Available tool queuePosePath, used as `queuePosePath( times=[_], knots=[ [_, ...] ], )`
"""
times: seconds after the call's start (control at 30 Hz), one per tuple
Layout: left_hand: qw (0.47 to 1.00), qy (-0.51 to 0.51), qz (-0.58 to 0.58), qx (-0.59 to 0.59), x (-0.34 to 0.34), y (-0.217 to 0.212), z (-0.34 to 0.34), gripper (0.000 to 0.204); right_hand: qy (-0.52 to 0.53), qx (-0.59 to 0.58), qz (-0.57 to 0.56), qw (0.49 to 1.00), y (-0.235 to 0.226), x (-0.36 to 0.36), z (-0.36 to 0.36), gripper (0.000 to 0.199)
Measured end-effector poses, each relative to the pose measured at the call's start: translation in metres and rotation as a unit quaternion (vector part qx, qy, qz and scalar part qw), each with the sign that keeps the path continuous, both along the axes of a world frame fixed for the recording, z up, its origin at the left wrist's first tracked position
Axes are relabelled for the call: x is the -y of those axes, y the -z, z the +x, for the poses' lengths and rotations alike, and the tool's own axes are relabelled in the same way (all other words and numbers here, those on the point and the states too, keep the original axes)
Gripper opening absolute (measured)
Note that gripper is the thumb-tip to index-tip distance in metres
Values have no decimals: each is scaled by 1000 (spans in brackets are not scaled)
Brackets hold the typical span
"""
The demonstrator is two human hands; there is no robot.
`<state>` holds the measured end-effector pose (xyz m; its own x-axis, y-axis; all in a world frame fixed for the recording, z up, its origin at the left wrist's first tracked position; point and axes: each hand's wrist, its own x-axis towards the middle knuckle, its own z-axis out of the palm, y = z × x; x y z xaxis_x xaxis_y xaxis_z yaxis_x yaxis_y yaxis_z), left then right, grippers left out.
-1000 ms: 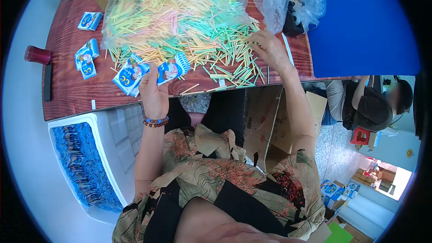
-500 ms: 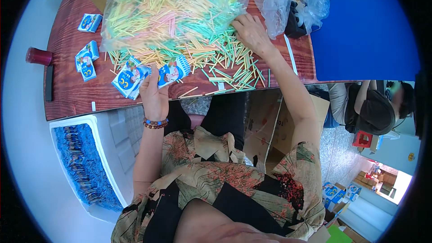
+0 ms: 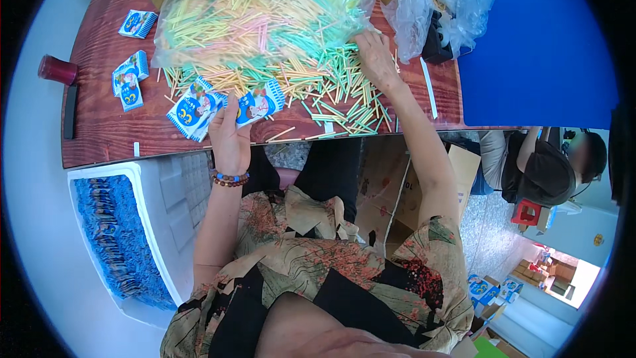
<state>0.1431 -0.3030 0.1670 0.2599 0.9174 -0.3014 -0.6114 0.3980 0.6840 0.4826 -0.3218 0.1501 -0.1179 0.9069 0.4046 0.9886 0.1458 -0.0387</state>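
Note:
My left hand (image 3: pixel 230 138) is closed on blue-and-white packets, pinched under the thumb; one packet (image 3: pixel 194 111) fans out to the left and another packet (image 3: pixel 260 104) to the right. They are above the table's near edge. My right hand (image 3: pixel 376 59) reaches to the right edge of a large clear bag (image 3: pixel 265 10) full of thin pastel sticks. Its fingers are bent down at the loose sticks (image 3: pixel 351 103) spilling from under the bag, and the fingertips are partly hidden. Whatever they grip is too small to make out.
More packets (image 3: pixel 130 79) lie on the red-brown table (image 3: pixel 99 129) at left, near a dark red cylinder (image 3: pixel 57 69). A crumpled clear bag (image 3: pixel 440 3) and black object (image 3: pixel 437 40) sit at right. A white foam box (image 3: pixel 142 205) stands below left; another person (image 3: pixel 546 169) sits far right.
My right hand has shifted slightly right and nearer, along the bag's edge. My left hand holds the packets in nearly the same place. The whole view has shifted slightly.

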Motion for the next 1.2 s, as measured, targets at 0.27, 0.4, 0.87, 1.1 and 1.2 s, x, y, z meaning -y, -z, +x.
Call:
queuePosePath(
  times=[0.27,0.4,0.87,1.1,1.2],
  knots=[
    [1000,-8,-7,-7,2,2,-13,19,32,-133,0,991,-15,19,-23,27],
    [997,25,2,71,1,4,-15,17,5,-678,-40,734,-21,19,-61,15],
    [981,150,117,-26,-59,-50,39,29,-82,-830,-351,426,-72,1,-161,23],
    [990,-8,77,119,-56,-59,17,30,-121,-869,-257,405,-77,-17,-193,21],
    [982,-55,37,180,-50,-47,7,36,-114,-902,-32,416,-80,-23,-234,16]
  ],
)
